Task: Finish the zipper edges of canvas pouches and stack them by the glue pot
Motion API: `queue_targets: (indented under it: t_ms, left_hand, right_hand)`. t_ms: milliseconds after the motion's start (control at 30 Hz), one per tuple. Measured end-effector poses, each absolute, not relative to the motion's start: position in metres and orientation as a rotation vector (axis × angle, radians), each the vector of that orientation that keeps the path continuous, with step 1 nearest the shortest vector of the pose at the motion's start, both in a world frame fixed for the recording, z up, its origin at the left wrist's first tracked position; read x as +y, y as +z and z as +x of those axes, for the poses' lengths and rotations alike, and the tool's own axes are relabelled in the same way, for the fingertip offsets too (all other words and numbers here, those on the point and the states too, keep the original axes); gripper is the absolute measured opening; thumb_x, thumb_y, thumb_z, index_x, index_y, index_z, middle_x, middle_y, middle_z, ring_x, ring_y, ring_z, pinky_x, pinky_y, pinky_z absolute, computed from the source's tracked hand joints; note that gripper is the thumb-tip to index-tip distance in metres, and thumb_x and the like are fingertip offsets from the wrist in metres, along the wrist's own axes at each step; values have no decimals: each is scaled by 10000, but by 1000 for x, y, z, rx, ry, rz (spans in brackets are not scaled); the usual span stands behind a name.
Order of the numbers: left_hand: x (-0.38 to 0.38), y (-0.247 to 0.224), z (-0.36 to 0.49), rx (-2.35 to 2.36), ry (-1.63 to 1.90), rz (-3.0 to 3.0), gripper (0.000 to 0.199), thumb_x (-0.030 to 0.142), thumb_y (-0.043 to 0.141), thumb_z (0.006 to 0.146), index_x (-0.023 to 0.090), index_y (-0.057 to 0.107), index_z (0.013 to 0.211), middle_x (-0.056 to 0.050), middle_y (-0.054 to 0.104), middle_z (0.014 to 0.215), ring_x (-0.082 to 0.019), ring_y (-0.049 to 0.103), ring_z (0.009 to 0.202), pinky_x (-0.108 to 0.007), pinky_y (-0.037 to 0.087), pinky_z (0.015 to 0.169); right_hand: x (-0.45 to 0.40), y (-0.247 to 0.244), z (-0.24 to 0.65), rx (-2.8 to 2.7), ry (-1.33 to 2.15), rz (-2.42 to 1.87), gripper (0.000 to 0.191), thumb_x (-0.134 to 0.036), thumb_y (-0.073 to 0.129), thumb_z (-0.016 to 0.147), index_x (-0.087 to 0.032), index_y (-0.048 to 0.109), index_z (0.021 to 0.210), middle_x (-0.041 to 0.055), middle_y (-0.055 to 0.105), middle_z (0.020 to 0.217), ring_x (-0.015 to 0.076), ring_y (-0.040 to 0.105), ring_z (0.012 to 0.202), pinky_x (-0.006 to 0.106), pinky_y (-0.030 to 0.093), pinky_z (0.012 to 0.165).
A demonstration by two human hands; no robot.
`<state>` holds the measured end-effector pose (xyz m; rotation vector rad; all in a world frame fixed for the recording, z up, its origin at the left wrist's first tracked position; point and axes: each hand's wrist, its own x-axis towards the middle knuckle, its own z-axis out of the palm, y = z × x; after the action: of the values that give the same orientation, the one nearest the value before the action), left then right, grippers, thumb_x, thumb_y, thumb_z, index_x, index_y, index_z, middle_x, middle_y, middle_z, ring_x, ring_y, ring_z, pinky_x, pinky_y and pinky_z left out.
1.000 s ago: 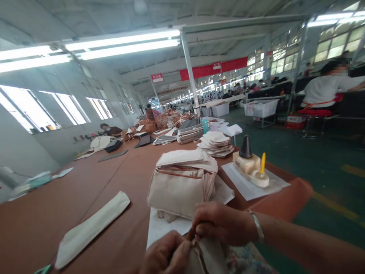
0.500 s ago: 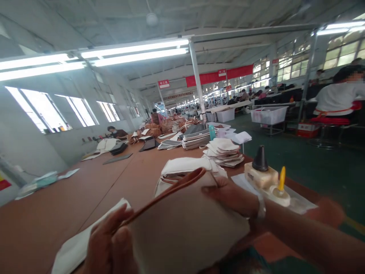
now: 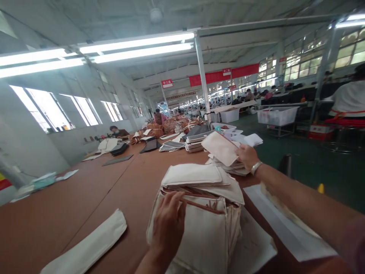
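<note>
My right hand (image 3: 247, 156), with a bracelet at the wrist, grips the right edge of a flat cream fabric piece (image 3: 219, 147) above a stack of similar pieces (image 3: 235, 167). My left hand (image 3: 169, 217) rests at the upper left edge of a cream pouch (image 3: 199, 232) with a brown-trimmed top, its fingers bent over the edge; whether they pinch it is not clear. Behind that pouch lies a pile of folded cream pieces (image 3: 191, 174). A long cream piece (image 3: 88, 243) lies at the front left.
The brown table (image 3: 125, 190) carries grey and cream stacks (image 3: 196, 140) farther back. White paper (image 3: 291, 224) lies on the right under my forearm. Plastic bins (image 3: 278, 115) and a seated person (image 3: 349, 99) are beyond the table's right side.
The cream piece held in both hands is gone from the foreground. My right hand has moved forward to the back stack, gripping a piece there; my left hand has moved right onto the pouch.
</note>
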<state>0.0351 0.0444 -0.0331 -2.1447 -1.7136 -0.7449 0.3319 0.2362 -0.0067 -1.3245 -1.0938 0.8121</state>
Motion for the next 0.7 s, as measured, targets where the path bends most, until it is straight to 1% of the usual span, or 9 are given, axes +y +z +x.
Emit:
queue_targets:
  t_ms: [100,133,233,333,467,533,600,633,700]
  left_hand:
    - [111,-26,55,-1658,-550,-2275,423,215,583,909,213,507,1326,-103,568,1338,-268,501,1246,-425,412,1054]
    - [131,-24,59,-1638,-479,-2325,429,200,637,874,221,541,1292,-100,575,1335,-279,492,1263,-436,409,1056]
    - [176,-18,63,-1596,-239,-2468,196,252,656,883,178,652,1064,-76,673,1104,-238,627,1043,-422,512,910]
    - [194,-6,59,-1571,-78,-2522,224,341,590,937,143,647,1024,-51,676,1001,-176,653,869,-384,553,803]
    - [179,14,63,-1546,-88,-2451,170,227,498,969,164,655,985,-74,682,1004,-214,651,917,-389,520,826]
    - [155,18,70,-1505,-137,-2413,238,141,427,965,188,642,1056,-103,664,1121,-261,623,1035,-405,485,873]
    - [121,15,74,-1444,-154,-2414,291,117,404,956,213,618,1128,-99,642,1201,-276,596,1091,-405,465,900]
    - [102,11,73,-1416,-149,-2438,287,124,412,954,224,623,1120,-84,655,1177,-263,612,1052,-387,472,886]
    - [63,0,67,-1394,-164,-2502,232,209,425,971,240,655,985,-44,693,961,-220,653,860,-339,503,793]
  right_hand:
    - [221,-56,313,-1145,969,-1301,263,-301,595,956,-140,599,1165,81,633,1129,203,646,936,388,568,795]
    - [215,-68,308,-1159,1005,-1279,234,-284,607,947,-134,610,1127,71,643,1082,191,648,900,364,569,763]
    - [202,-86,302,-1175,1112,-1192,149,-237,656,889,-133,635,994,49,666,933,182,645,826,278,553,645]
    - [204,-82,306,-1145,1260,-1129,135,-266,610,919,-135,625,946,38,663,872,158,640,760,247,538,611]
    - [222,-65,303,-1114,1550,-1095,249,-350,547,979,-125,610,1064,48,652,948,148,642,754,303,560,665]
    - [226,-53,294,-1128,1660,-1031,282,-373,560,974,-133,603,1115,60,649,1013,163,649,806,333,569,701]
    - [219,-40,285,-1163,1699,-928,257,-339,556,971,-132,607,1115,57,654,994,161,645,795,321,560,693]
    - [211,-34,281,-1194,1701,-871,224,-289,560,957,-126,617,1100,51,661,948,156,639,759,303,547,668]
    - [182,-24,274,-1273,1686,-770,208,-159,577,867,-113,649,1057,32,668,834,151,618,689,261,501,612]
